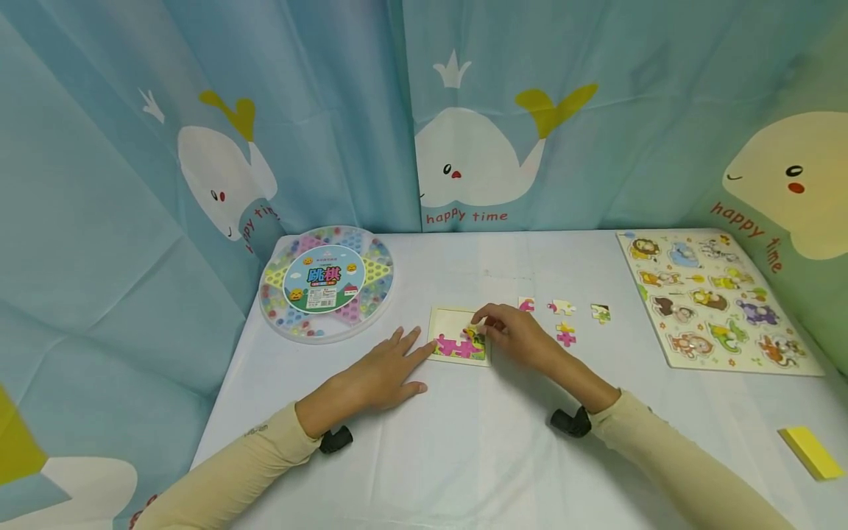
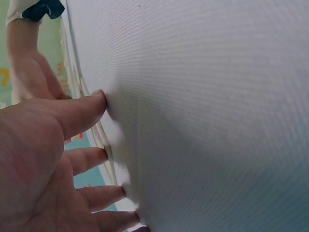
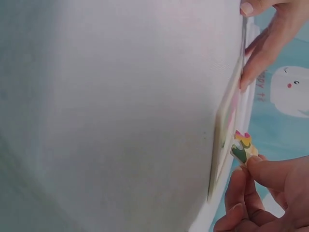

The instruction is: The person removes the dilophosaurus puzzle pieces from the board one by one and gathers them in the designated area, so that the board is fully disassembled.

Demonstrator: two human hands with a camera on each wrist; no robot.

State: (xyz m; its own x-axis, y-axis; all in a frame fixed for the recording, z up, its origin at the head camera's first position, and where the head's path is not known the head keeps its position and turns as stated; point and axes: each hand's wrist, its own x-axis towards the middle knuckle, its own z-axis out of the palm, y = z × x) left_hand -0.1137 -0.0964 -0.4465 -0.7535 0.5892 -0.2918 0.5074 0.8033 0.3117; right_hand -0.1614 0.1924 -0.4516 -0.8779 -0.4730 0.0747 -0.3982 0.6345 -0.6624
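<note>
My right hand (image 1: pixel 520 337) pinches a small jigsaw puzzle piece (image 3: pixel 243 146), coloured green, yellow and pink, between thumb and fingers. It holds the piece over the right side of a square puzzle tray (image 1: pixel 453 313). Pink and green pieces (image 1: pixel 447 346) are fitted along the tray's lower part. My left hand (image 1: pixel 380 372) lies spread on the table, its index fingertip at the tray's left edge; in the left wrist view the left hand's fingers (image 2: pixel 89 159) are straight. Several loose puzzle pieces (image 1: pixel 564 307) lie to the right of the tray.
A round Chinese checkers box (image 1: pixel 271 283) stands at the back left. On the right lies an animal peg puzzle board (image 1: pixel 676 353). A yellow block (image 1: pixel 811 453) sits near the right edge. Whale-printed curtains (image 1: pixel 344 147) hang behind the white table (image 1: pixel 450 456).
</note>
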